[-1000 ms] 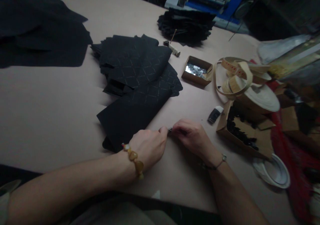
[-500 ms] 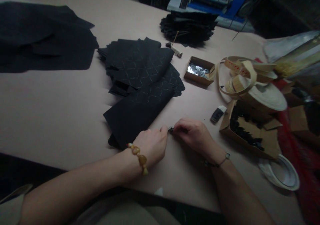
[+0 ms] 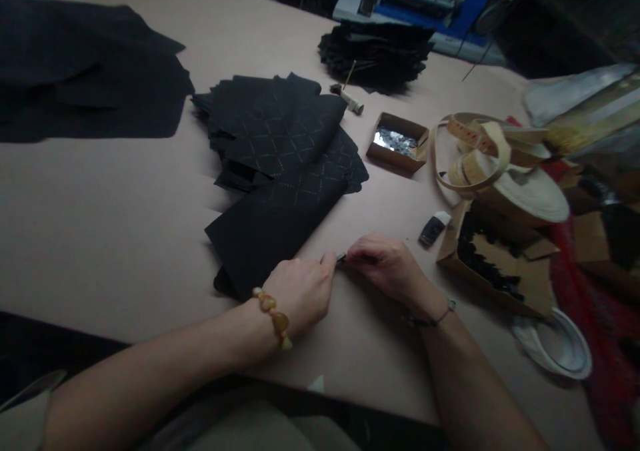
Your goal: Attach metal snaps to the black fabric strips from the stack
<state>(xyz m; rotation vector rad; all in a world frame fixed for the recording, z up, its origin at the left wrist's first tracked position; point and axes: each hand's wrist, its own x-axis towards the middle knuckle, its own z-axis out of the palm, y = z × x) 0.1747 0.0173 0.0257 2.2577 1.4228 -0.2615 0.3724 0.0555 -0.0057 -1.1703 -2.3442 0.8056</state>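
Note:
My left hand point(image 3: 303, 291), with a beaded bracelet at the wrist, is closed in a pinch at the left end of a small dark metallic piece point(image 3: 341, 258). On its other side my right hand point(image 3: 383, 264) pinches the same piece, fingers curled. What the piece is cannot be made out. Black fabric pieces with dotted diamond lines point(image 3: 285, 137) lie in a fanned stack just beyond my left hand. A black-and-white small object point(image 3: 433, 229) rests to the right of my right hand.
An open box of black parts point(image 3: 493, 264), a tape roll point(image 3: 560, 347) and cream strap rolls point(image 3: 525, 187) stand at the right. Behind are a small box of shiny pieces point(image 3: 399, 144) and another black stack point(image 3: 375, 54). Black sheets point(image 3: 90, 77) cover the left back.
Both hands stay nearly in place around the small piece, which now shows slightly less dark bulk between the fingertips. The whole view has shifted slightly.

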